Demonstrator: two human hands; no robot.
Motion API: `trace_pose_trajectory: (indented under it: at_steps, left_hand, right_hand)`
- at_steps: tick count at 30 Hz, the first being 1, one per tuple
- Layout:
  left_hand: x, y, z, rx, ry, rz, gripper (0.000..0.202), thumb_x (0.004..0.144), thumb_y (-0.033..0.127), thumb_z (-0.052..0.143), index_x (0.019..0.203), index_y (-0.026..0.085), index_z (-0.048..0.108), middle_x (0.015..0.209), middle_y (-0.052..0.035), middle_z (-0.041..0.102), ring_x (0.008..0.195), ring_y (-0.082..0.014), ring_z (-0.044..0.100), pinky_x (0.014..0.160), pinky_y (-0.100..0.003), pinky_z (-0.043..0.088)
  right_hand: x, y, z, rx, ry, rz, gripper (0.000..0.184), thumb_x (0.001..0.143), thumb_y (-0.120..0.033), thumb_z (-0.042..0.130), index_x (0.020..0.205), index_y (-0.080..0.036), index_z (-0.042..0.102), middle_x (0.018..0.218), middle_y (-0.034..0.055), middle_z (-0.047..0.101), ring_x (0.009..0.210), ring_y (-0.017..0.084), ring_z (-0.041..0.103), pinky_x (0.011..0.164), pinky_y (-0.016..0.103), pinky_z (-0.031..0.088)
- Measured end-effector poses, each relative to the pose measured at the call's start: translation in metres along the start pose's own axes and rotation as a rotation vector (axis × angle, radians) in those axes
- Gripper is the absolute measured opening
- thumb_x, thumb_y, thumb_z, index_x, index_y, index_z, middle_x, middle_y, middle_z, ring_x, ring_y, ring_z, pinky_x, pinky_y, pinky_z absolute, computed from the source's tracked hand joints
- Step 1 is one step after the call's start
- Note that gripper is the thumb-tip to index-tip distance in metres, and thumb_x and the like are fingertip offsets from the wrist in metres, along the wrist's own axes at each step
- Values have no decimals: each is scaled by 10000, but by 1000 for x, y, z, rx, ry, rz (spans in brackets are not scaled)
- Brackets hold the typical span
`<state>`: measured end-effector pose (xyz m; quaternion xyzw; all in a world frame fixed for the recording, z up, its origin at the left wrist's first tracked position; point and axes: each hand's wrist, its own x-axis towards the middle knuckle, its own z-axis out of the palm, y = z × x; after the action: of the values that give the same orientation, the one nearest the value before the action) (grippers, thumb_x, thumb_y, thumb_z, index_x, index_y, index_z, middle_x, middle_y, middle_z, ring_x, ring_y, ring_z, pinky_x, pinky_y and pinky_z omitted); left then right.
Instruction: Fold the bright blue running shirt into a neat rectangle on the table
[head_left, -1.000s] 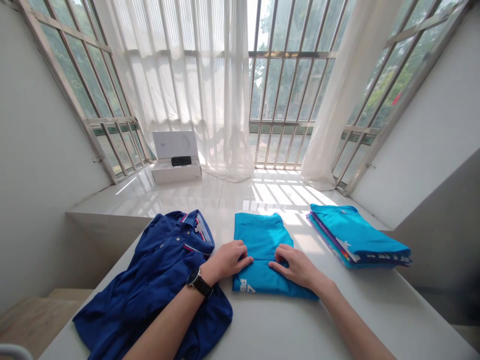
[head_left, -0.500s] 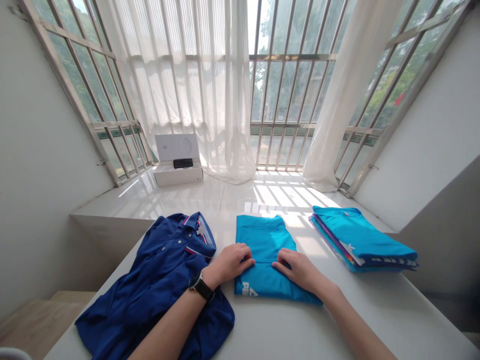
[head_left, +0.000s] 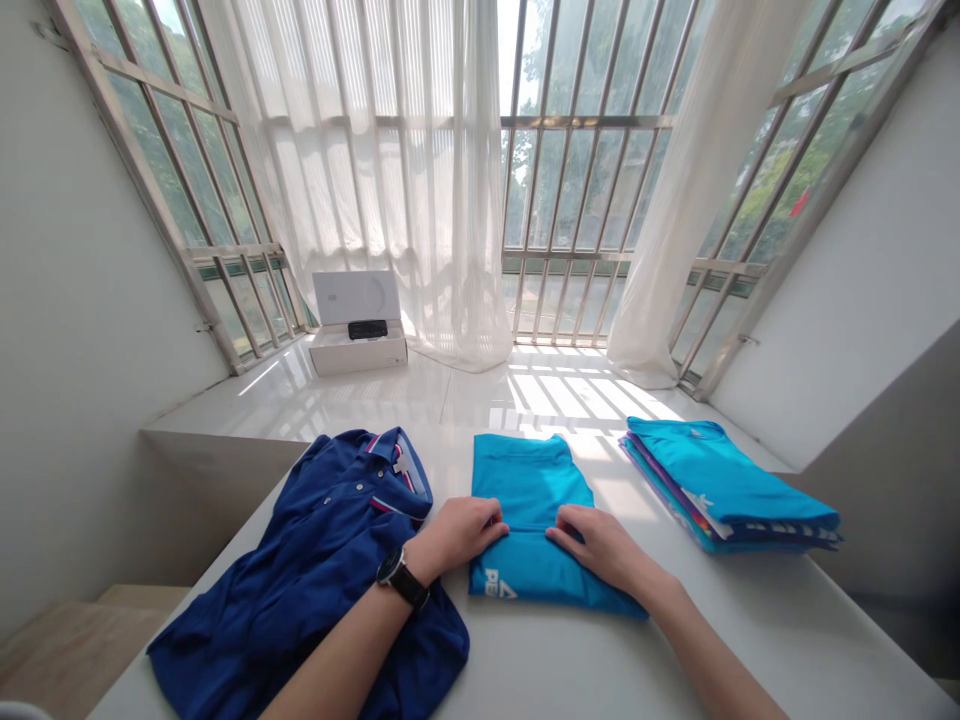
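Observation:
A bright turquoise shirt (head_left: 525, 475) lies folded flat on the white table, with white lettering at its lower left corner and a fold edge running across its middle. My left hand (head_left: 465, 530), a black watch (head_left: 401, 577) on its wrist, is closed with curled fingers at the left end of that edge. At the right end my right hand (head_left: 589, 540) pinches the edge between thumb and fingers. The fingertips partly hide the cloth they hold. Under my left forearm lies a navy polo shirt (head_left: 307, 570), spread loosely, its striped collar pointing away from me.
A stack of folded shirts (head_left: 720, 480), turquoise on top, sits at the right of the table. On the sill at the back left is an open white box (head_left: 360, 355) with a black object (head_left: 367, 329) in it. Sheer curtains (head_left: 420, 200) hang before barred windows.
My left fingers have curled in slightly at the fold edge. My right hand stays nearly in place. The whole view has shifted down a little.

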<state>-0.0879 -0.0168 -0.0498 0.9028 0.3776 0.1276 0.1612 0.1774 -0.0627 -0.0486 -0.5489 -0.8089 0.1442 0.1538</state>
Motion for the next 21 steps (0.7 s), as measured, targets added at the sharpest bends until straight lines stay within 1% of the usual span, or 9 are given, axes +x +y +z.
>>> trace_pose_trajectory:
  at_steps: [9,17,21]
  left_hand:
    - [0,0,0,17,-15,-14,242,978,433,522,939,219,626,859,-22,698,778,-183,640,670,-250,435]
    - [0,1,-2,9,-18,-50,238,975,427,534,931,214,631,854,-24,697,794,-188,640,672,-252,429]
    - [1,-1,0,-7,-7,-38,231,970,416,544,912,210,630,856,-17,683,786,-176,623,675,-249,428]
  right_hand:
    - [1,0,-1,-5,-2,8,377,988,-507,436,781,-225,579,805,22,665,711,192,586,645,296,399]
    - [0,10,-3,-46,11,63,399,986,-502,430,752,-223,592,757,25,668,703,199,605,630,290,391]
    - [-1,12,-4,-67,17,70,391,986,-491,434,749,-223,593,757,28,673,702,198,614,628,287,386]
